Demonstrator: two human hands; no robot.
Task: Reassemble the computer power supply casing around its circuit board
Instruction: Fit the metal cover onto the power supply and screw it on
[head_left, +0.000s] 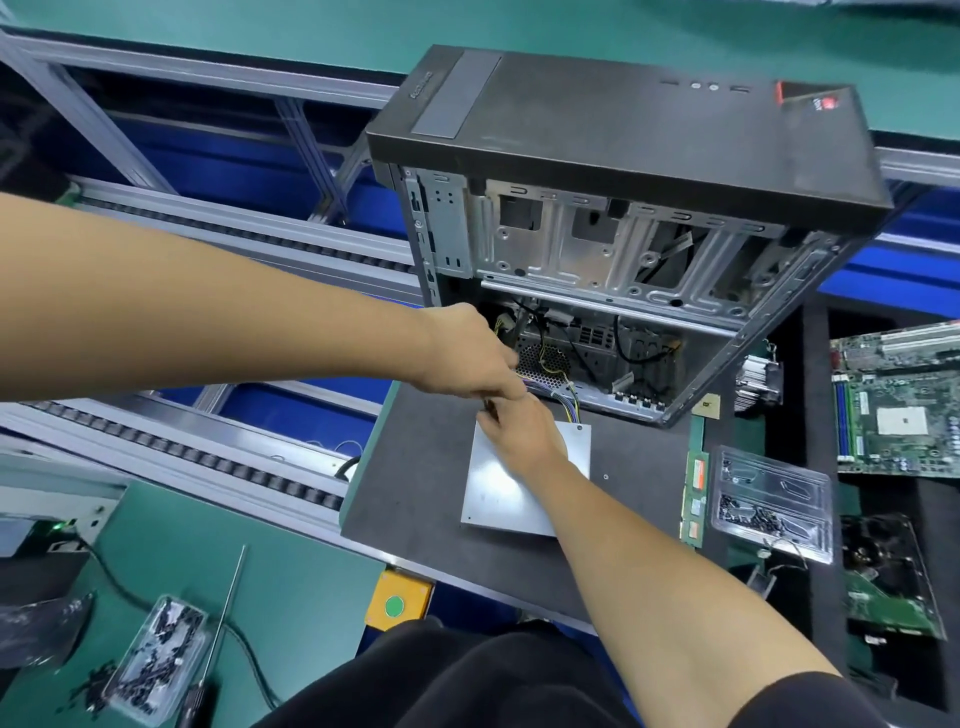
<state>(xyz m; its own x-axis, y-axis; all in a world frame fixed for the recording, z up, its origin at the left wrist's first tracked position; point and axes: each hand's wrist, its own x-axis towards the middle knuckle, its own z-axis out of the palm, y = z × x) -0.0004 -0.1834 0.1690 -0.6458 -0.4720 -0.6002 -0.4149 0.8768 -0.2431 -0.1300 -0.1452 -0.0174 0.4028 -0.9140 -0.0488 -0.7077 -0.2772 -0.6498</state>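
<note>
A dark grey work mat (415, 467) lies beside a conveyor line, an opened computer tower (623, 208) lying at its far end. Directly under the right hand's (524, 436) fingers lies the power supply casing (498, 493), its flat metal cover apparently already on. Just beyond the fingertips its wire bundle (566, 400) trails into the tower. The left hand (472, 358) meets the right there; both seem curled, pinching something small and dark, though I cannot tell what. Screws probably remain.

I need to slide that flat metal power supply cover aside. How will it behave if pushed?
The power supply cover looks like thin, stiff sheet metal, so probably light. Lying flat on the dark mat, it should slide, not tip. Its glossy face may be slippery.
</note>
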